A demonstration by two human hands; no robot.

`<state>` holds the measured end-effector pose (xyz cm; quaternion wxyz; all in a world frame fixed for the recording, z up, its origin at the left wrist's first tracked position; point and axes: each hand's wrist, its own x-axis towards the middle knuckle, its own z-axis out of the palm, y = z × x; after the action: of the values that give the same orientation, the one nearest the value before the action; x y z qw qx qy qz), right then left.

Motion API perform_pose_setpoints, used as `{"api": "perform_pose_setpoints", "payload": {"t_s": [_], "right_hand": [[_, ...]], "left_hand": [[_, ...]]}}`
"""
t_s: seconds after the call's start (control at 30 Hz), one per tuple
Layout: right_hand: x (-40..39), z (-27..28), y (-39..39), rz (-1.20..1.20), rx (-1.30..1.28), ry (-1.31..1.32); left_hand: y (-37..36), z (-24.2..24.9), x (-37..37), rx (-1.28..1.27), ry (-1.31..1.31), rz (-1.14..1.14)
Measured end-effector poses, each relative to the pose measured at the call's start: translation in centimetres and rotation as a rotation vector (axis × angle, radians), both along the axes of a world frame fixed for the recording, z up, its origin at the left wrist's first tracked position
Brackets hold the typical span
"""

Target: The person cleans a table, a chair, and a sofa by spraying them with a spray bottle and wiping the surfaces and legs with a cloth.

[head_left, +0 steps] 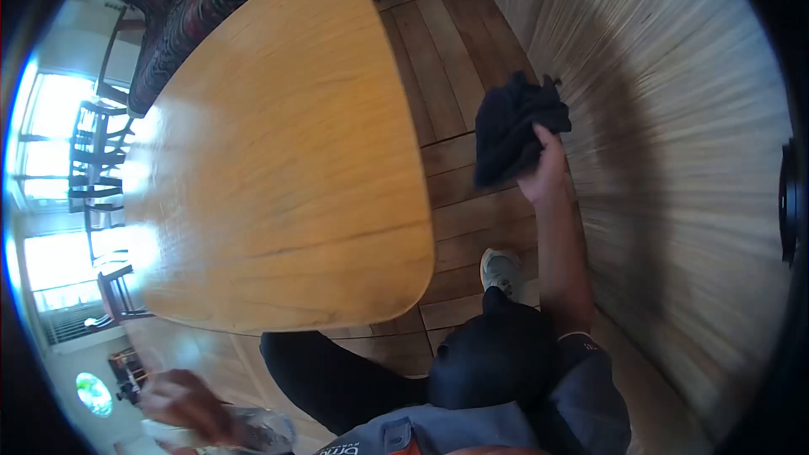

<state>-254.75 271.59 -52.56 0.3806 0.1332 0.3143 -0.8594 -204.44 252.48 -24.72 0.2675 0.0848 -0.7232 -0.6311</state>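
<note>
A bunched dark cloth (516, 128) is gripped in my right hand (546, 167), thumb on top, between the table edge and the pale wood-grain panel. At the lower left, my left hand (187, 404) is blurred, its fingers curled around the upper part of a clear bottle (263, 431); the bottle's full shape is not visible. The wooden table (295, 152) with rounded corners lies between my two hands, and neither touches it.
A wood-grain panel (666, 160) runs along the right. Patterned upholstery (202, 8) borders the table's far left edge. Dark chairs (105, 152) stand near bright windows. My shoe (501, 270) is on the plank floor (472, 227).
</note>
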Motion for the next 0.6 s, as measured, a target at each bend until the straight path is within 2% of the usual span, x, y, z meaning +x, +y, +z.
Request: {"api": "perform_pose_setpoints", "payload": {"t_s": [0.07,0.13,0.2,0.27,0.3,0.33,0.37,0.4,0.47,0.5,0.53,0.57,0.6], "right_hand": [[-3.4,-2.9,-1.3,0.003,-0.180,-0.008],[-6.7,-6.7,-3.2,0.041,-0.349,0.048],[-10.0,-11.1,-5.8,0.106,-0.503,0.150],[-10.6,-8.8,-9.7,0.105,-0.199,0.258],[-10.6,-7.8,-11.9,0.125,-0.120,0.391],[-10.7,-6.7,-14.2,0.138,-0.036,0.522],[-11.0,-7.2,-16.8,0.150,0.011,0.808],[-11.3,-7.7,-19.5,0.118,0.059,1.081],[-11.0,-7.1,-24.3,0.146,0.126,1.251],[-10.3,-5.0,-26.6,0.211,0.102,1.068],[-9.6,-5.4,-30.3,0.225,0.107,0.997],[-9.1,-6.1,-33.4,0.234,0.109,0.927],[-8.8,-3.7,-33.0,0.369,0.191,0.933]], "left_hand": [[-4.6,6.2,3.5,-0.021,0.054,0.103],[-8.1,11.8,4.0,-0.078,0.065,0.117],[-5.7,14.2,-4.3,-0.348,0.127,0.413],[-5.2,14.2,-9.0,-0.450,0.139,0.473],[-5.3,13.8,-10.3,-0.413,0.121,0.391],[-4.9,12.7,-12.6,-0.403,0.135,0.466],[-4.6,11.5,-14.9,-0.392,0.149,0.540],[-3.9,9.5,-18.8,-0.403,0.193,0.763],[-5.7,8.6,-19.4,-0.230,0.154,0.352],[-6.6,8.2,-19.6,-0.133,0.105,0.172],[-7.1,7.2,-21.7,-0.052,0.080,0.046],[-6.9,6.2,-22.5,-0.241,0.114,0.267],[-6.6,5.2,-23.3,-0.431,0.103,0.537]]}}
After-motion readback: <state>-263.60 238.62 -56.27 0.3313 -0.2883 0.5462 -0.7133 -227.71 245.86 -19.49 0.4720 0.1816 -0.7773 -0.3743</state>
